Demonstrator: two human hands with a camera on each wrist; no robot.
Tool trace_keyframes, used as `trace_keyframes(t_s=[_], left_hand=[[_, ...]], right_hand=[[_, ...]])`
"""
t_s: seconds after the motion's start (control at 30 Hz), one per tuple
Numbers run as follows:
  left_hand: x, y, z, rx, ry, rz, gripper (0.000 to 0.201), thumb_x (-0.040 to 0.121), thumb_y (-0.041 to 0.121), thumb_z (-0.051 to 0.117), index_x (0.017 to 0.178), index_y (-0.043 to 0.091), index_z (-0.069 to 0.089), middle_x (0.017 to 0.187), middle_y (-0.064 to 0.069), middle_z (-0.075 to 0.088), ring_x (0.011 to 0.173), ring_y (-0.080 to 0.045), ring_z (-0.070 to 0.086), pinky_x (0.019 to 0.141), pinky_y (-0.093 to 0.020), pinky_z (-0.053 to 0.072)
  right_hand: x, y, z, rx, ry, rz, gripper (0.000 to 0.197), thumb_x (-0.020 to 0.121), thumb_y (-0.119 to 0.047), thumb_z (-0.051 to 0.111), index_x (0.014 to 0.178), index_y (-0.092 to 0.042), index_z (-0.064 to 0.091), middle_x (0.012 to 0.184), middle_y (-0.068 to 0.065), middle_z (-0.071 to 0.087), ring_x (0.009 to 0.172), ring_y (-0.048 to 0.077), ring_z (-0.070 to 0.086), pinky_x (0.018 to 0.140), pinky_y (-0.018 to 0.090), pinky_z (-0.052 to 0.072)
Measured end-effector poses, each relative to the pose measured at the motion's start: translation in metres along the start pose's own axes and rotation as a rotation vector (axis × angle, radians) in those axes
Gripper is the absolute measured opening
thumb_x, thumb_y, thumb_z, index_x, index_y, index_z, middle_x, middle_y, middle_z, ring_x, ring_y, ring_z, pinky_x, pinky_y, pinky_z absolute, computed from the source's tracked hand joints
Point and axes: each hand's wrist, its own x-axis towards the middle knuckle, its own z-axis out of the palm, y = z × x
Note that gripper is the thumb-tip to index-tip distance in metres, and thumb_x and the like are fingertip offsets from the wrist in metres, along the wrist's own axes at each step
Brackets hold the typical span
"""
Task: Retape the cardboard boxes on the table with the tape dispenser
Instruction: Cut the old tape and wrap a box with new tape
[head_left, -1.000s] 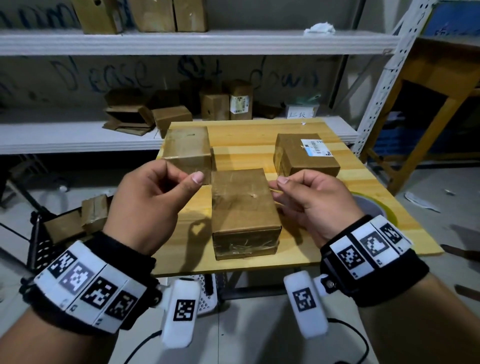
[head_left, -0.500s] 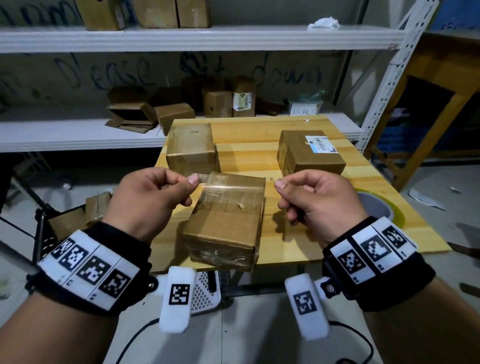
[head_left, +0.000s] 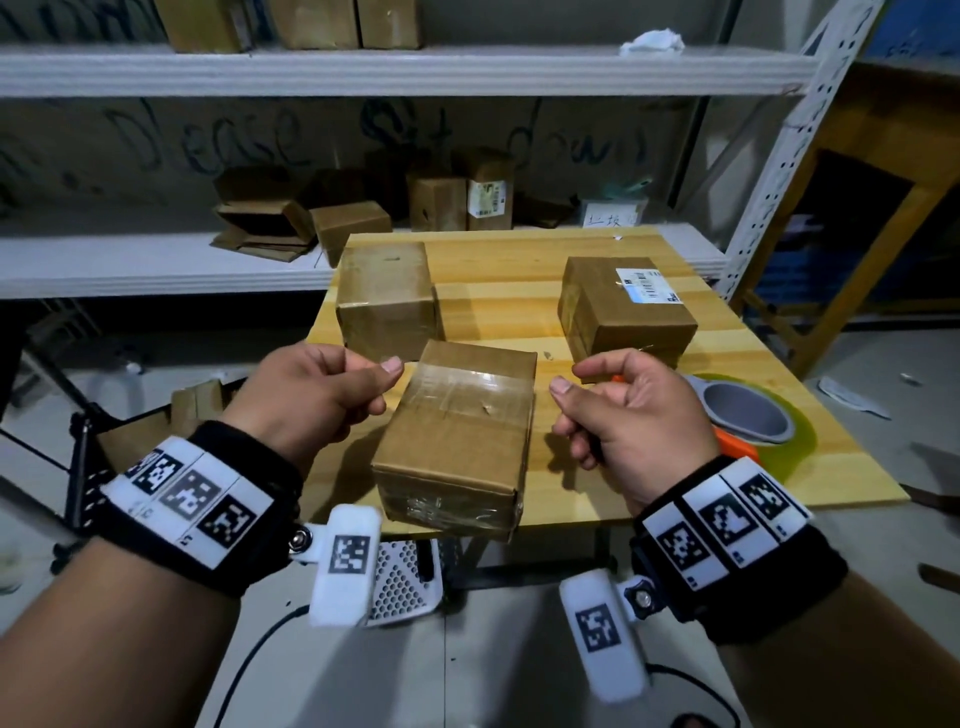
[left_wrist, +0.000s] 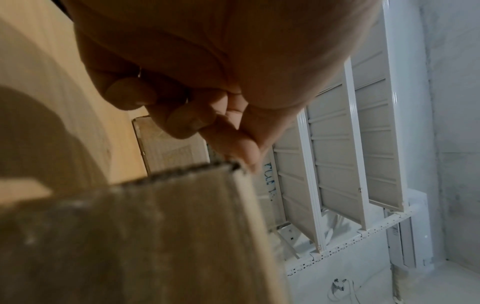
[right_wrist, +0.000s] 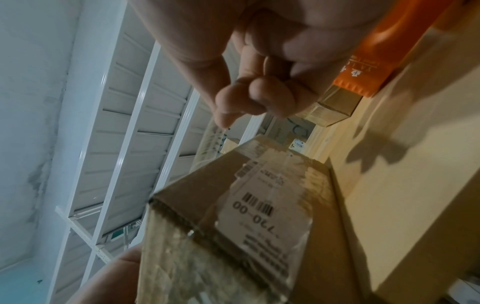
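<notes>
The near cardboard box (head_left: 452, 447) lies skewed at the table's front edge. A strip of clear tape (head_left: 470, 383) lies across the far part of its top. My left hand (head_left: 387, 370) pinches the strip's left end beside the box's far left corner (left_wrist: 228, 166). My right hand (head_left: 567, 379) is just off the box's right side with thumb and fingers curled; in the right wrist view a translucent strip (right_wrist: 209, 139) runs from the thumb (right_wrist: 223, 119) down to the box (right_wrist: 259, 205). The orange tape dispenser (head_left: 748, 415) lies behind my right hand.
Two more taped boxes stand further back on the wooden table (head_left: 498, 270), one on the left (head_left: 384, 301) and one with a white label on the right (head_left: 628, 312). White metal shelving (head_left: 156, 260) with more cartons runs behind the table. A wooden stand (head_left: 883, 208) is at right.
The tape strip stretched in the air between my hands has come down onto the near box's top. The box has turned askew and sits closer to the front edge.
</notes>
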Motion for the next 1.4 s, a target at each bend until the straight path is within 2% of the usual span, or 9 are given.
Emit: trace_keyframes(t_s=[0.3,0.43,0.67,0.77,0.87,1.03,1.17,1.3,1.4], left_hand=[[0.004,-0.005,-0.004,0.017,0.026,-0.002,0.029,0.085,0.030,0.080,0.062,0.016,0.069,0.060,-0.002,0.060,0.050,-0.009,0.046,0.056,-0.029,0.037],[0.005,-0.011,-0.001,0.017,0.018,-0.052,0.024,0.087,0.029,0.079,0.069,0.016,0.068,0.061,-0.001,0.063,0.058,-0.014,0.048,0.062,-0.032,0.040],[0.007,-0.020,0.000,-0.064,-0.018,-0.102,0.030,0.072,0.036,0.084,0.063,0.014,0.066,0.063,-0.009,0.061,0.057,-0.022,0.049,0.060,-0.032,0.040],[0.005,-0.024,0.003,-0.160,-0.045,-0.165,0.032,0.084,0.028,0.080,0.064,0.010,0.062,0.064,-0.015,0.058,0.055,-0.024,0.052,0.060,-0.033,0.043],[0.004,-0.031,0.006,-0.252,-0.096,-0.208,0.033,0.081,0.032,0.082,0.063,0.012,0.062,0.066,-0.016,0.051,0.058,-0.024,0.045,0.064,-0.037,0.038],[0.002,-0.032,0.009,-0.295,-0.145,-0.246,0.032,0.081,0.037,0.077,0.065,0.015,0.060,0.063,-0.012,0.049,0.053,-0.020,0.043,0.058,-0.032,0.033],[-0.002,-0.028,0.012,-0.289,-0.153,-0.280,0.034,0.096,0.034,0.065,0.071,0.013,0.053,0.054,-0.008,0.048,0.037,-0.016,0.037,0.044,-0.023,0.028],[-0.005,-0.026,0.015,-0.289,-0.160,-0.273,0.037,0.100,0.034,0.061,0.072,0.012,0.052,0.051,-0.008,0.045,0.035,-0.016,0.035,0.042,-0.022,0.028],[-0.005,-0.028,0.014,-0.293,-0.166,-0.276,0.038,0.100,0.036,0.061,0.072,0.012,0.052,0.048,-0.008,0.041,0.035,-0.017,0.034,0.045,-0.024,0.030]], right_hand=[[0.002,0.005,0.008,-0.032,0.014,-0.040,0.021,0.093,-0.013,0.076,0.104,-0.015,0.058,0.063,0.006,0.072,0.043,0.012,0.056,0.042,0.024,0.043],[0.005,0.010,0.008,-0.051,0.027,-0.031,0.022,0.093,-0.014,0.076,0.102,-0.017,0.056,0.063,0.005,0.072,0.043,0.011,0.056,0.043,0.025,0.043],[0.005,0.015,0.009,-0.060,0.030,-0.011,0.022,0.095,-0.014,0.074,0.100,-0.017,0.053,0.061,0.005,0.070,0.042,0.011,0.055,0.040,0.024,0.043],[0.004,0.020,0.010,-0.039,0.033,0.006,0.022,0.096,-0.013,0.073,0.100,-0.017,0.052,0.061,0.006,0.069,0.043,0.013,0.054,0.042,0.025,0.042],[0.003,0.025,0.013,-0.008,0.034,0.033,0.021,0.097,-0.013,0.072,0.101,-0.015,0.052,0.061,0.006,0.067,0.044,0.014,0.053,0.044,0.027,0.042],[0.001,0.036,0.018,0.018,0.049,0.041,0.020,0.098,-0.019,0.071,0.104,-0.014,0.052,0.060,0.003,0.065,0.046,0.016,0.052,0.046,0.029,0.042],[-0.003,0.045,0.025,0.061,0.089,0.073,0.024,0.097,-0.027,0.072,0.102,-0.014,0.053,0.060,0.003,0.065,0.050,0.018,0.053,0.049,0.031,0.042],[-0.007,0.046,0.031,0.053,0.137,0.106,0.029,0.096,-0.033,0.072,0.104,-0.012,0.054,0.054,-0.001,0.061,0.047,0.015,0.052,0.048,0.031,0.042],[-0.008,0.044,0.031,0.004,0.166,0.125,0.029,0.095,-0.038,0.072,0.105,-0.019,0.053,0.059,-0.003,0.063,0.049,0.013,0.056,0.050,0.031,0.045]])
